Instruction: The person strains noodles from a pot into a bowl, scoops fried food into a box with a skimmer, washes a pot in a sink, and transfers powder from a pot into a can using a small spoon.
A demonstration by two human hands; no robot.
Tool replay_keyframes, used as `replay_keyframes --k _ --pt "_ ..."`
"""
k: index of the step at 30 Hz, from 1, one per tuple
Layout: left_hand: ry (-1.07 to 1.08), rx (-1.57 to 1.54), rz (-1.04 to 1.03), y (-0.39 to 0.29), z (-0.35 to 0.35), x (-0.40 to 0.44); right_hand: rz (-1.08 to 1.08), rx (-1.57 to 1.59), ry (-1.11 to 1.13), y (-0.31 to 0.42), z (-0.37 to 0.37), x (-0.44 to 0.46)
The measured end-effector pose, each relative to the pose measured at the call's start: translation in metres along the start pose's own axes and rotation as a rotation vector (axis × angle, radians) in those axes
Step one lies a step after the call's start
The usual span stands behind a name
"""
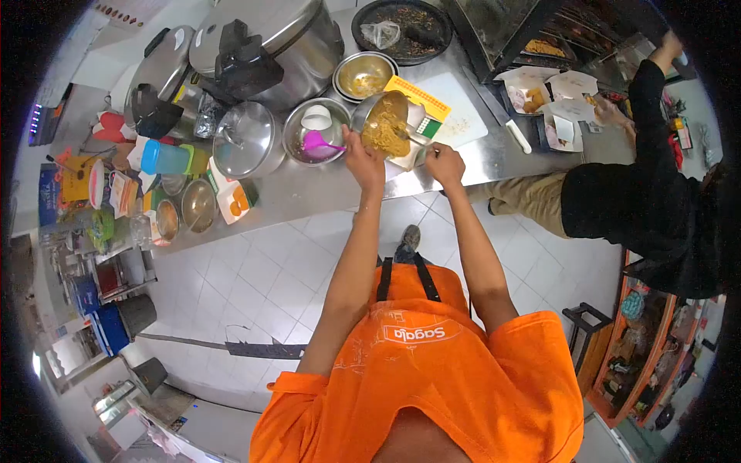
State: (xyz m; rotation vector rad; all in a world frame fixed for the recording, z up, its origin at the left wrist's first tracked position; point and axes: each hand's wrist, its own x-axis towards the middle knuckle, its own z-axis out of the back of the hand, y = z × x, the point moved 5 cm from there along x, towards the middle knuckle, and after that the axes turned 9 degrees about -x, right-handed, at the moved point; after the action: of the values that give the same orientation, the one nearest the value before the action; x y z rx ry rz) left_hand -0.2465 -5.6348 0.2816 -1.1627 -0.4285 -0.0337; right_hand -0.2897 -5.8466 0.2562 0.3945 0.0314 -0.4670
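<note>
My left hand (364, 163) is closed on the near-left rim of a metal bowl (359, 114), which is tilted. A thick yellow-brown mixture (386, 127) lies inside it. In my right hand (445, 165) is the handle of a metal spoon (419, 139), its head reaching into the mixture. Just left of my left hand stands another steel bowl (292, 143), holding a white cup (316, 118) and a purple scoop (319, 146). A yellow-and-green printed box (423, 100) lies partly hidden behind the tilted bowl.
Large steel pots (270, 46) stand at the back left. A white cutting board (459, 112) and a white-handled knife (519, 137) lie to the right, near open food boxes (562, 131). Another person (617, 193) in black works at the right beside a display case (502, 31).
</note>
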Motion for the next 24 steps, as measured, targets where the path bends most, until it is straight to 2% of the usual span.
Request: replay_keyframes --k 3,4,7,9,12,16,19,21,23,24 --pt "-0.048 0.065 -0.044 -0.005 0.000 0.003 -0.086 0.028 0.101 -0.025 -0.007 0.000" --pt "-0.069 0.091 -0.059 -0.008 0.001 0.005 -0.044 -0.008 0.115 -0.031 -0.006 -0.002" --pt "-0.014 0.108 -0.080 -0.009 0.002 0.010 -0.068 0.201 -0.036 -0.019 0.008 -0.006" --pt "-0.014 0.092 -0.092 -0.014 0.005 0.009 -0.013 0.228 -0.051 0.008 0.006 -0.003" --pt "-0.030 0.078 -0.139 -0.023 0.012 0.006 -0.028 0.152 0.047 0.024 -0.013 0.004" --pt "-0.053 0.158 -0.202 -0.012 0.023 0.014 -0.107 0.095 0.152 -0.013 -0.004 -0.003" --pt "-0.040 0.146 -0.243 -0.030 0.029 0.009 -0.001 0.312 -0.026 0.014 0.013 -0.006" --pt "-0.064 0.139 -0.239 -0.028 0.026 0.006 0.082 0.340 0.040 0.029 -0.022 0.011" --pt "-0.077 0.120 -0.209 -0.027 0.030 0.004 0.032 0.106 0.109 0.030 -0.014 0.003" --pt "-0.080 0.103 -0.180 -0.029 0.034 0.005 -0.019 0.121 0.113 0.021 -0.006 -0.005"
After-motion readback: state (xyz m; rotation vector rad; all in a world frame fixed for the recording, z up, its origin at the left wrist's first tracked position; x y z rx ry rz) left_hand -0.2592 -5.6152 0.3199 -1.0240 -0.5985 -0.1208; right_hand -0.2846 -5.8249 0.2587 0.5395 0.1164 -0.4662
